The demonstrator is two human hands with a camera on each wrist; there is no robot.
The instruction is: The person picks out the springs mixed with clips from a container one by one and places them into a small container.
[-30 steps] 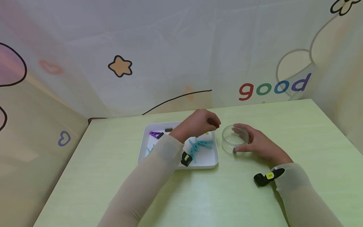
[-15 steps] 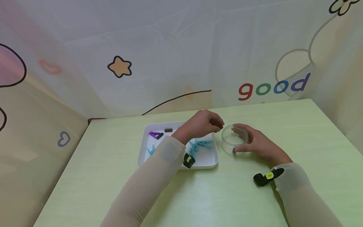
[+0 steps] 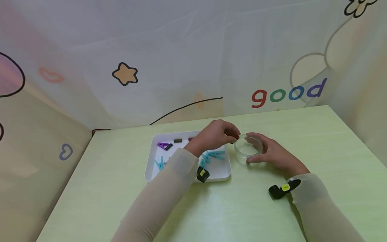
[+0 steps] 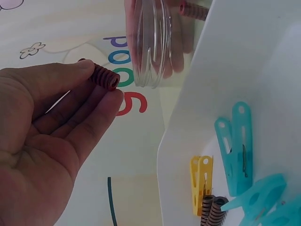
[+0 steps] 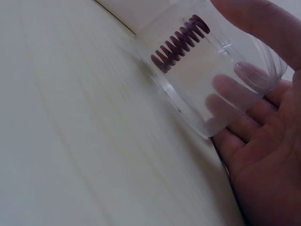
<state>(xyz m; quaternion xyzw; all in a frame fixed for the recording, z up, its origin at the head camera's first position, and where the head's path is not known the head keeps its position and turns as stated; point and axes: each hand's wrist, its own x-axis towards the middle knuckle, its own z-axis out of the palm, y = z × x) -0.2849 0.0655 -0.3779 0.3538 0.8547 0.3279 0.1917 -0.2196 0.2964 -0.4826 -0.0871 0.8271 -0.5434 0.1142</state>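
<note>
The white tray [image 3: 217, 171] is partly hidden by the left sleeve [image 3: 157, 198]. A red spring [image 4: 107, 79], one end covered, is pinched by the left hand [image 3: 214, 134] just beside the clear dish [image 3: 245, 153], gripped by the right hand [image 3: 276, 155]; through its wall a second spring [image 5: 180, 43] is seen.

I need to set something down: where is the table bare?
Bare table lies left of the white tray, between the sleeves in front, and right of the right hand. Crowded: inside the tray, among clips and springs, and around the narrow gap to the clear jar, where the left hand pinches a red spring.
</note>
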